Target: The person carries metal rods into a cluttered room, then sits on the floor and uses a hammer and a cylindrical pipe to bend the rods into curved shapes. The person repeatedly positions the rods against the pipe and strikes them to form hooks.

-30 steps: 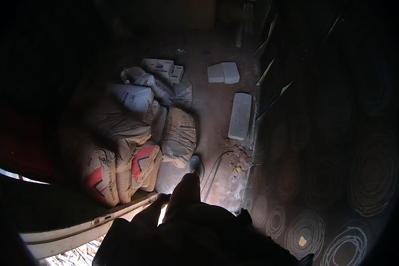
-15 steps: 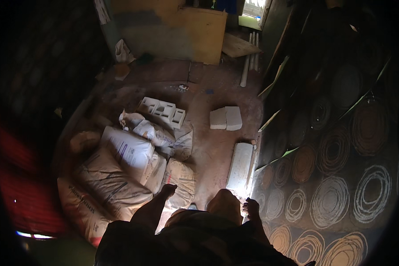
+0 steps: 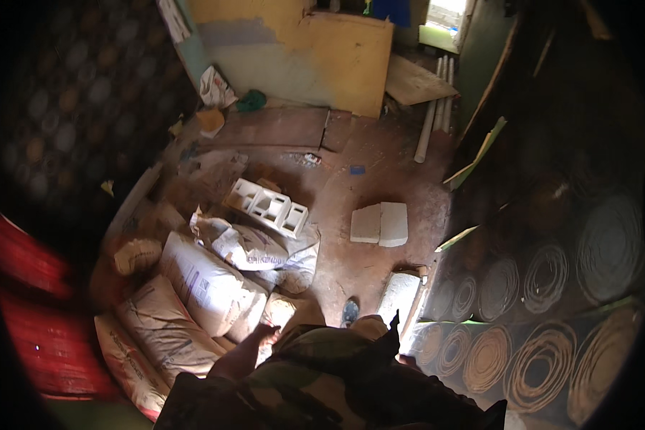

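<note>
My left hand [image 3: 266, 334] hangs low beside my body, next to the pile of filled sacks; its fingers are too small and shaded to read. A white sack [image 3: 209, 285] and a brown paper sack [image 3: 166, 320] lie nearest to it. On my other side, only a dark bit of my right hand [image 3: 407, 361] shows past my clothing, close to the patterned wall, its fingers hidden. Ahead of it, a long whitish block [image 3: 400, 295] lies along the wall's foot. Nothing can be made out in either hand. My shoe [image 3: 350, 313] shows on the floor.
Hollow concrete blocks [image 3: 269, 206] stand beyond the sacks. Two pale blocks [image 3: 380, 223] sit side by side on the reddish floor [image 3: 337, 276]. Further back are pipes [image 3: 430, 122], a leaning board [image 3: 417, 80] and a yellow-grey panel [image 3: 337, 61]. Red sheeting [image 3: 43, 337] hangs at the left.
My view has shifted, and the blocks and sacks sit lower in it. My shoe has come into sight. Both hands are closer to my body, and the right one is now mostly hidden.
</note>
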### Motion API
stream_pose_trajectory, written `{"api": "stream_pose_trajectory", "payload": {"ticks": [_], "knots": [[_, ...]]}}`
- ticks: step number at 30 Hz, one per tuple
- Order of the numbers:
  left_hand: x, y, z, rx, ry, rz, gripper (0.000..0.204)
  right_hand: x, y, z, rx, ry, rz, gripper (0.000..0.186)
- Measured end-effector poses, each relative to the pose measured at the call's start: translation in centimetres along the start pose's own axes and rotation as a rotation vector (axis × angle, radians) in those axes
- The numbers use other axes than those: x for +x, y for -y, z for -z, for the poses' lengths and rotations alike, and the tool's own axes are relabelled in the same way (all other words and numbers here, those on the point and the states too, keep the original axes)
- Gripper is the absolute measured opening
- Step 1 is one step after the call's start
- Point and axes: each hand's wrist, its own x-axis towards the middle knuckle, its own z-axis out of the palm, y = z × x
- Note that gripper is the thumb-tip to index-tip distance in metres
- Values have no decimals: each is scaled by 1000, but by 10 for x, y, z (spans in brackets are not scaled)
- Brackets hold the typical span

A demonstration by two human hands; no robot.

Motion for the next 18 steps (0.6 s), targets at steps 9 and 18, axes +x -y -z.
{"api": "stream_pose_trajectory", "payload": {"ticks": [9,18], "knots": [[96,-133,-3,1332,-220,-656,31,272,85,275,1148,-148,-607,33],[215,-208,71,854,-281,-447,15,413,242,338,755,146,-497,29]]}}
